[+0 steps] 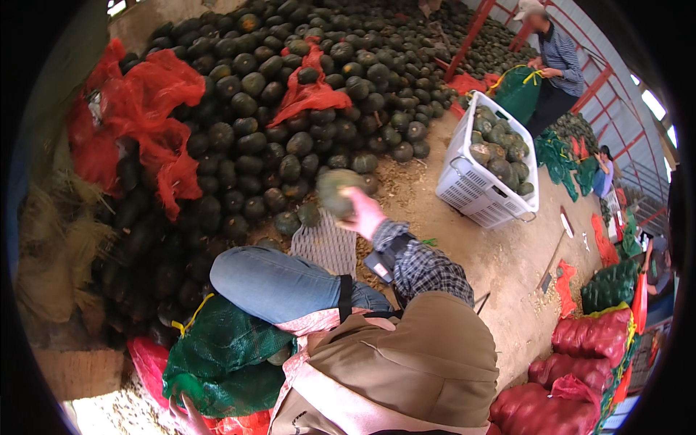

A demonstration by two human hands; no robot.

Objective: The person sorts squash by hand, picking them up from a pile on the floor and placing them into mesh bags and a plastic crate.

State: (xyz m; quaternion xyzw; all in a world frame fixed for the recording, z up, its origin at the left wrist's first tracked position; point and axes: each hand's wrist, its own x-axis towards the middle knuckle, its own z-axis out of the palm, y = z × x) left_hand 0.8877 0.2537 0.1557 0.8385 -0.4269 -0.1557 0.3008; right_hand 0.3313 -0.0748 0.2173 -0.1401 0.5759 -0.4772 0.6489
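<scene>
My right hand point(365, 213) grips a dark green squash point(335, 190), slightly blurred, in front of the large squash pile point(288, 136). Below it lies a grey piece with a mesh-like pattern point(326, 242). To the left of my body, a green mesh bag point(228, 348) with a yellow tie point(193, 315) bulges, and a squash point(280, 356) shows at its side. My left hand point(187, 416) is at the bag's lower edge, partly cut off by the view; its grip on the mesh is unclear.
A white plastic crate point(478, 190) full of squashes stands to the right. Beyond it, a person point(560, 65) holds a green mesh bag point(516, 92). Filled red mesh bags point(590, 337) are stacked lower right. A long-handled tool point(552, 261) and red netting point(565, 288) lie on the floor.
</scene>
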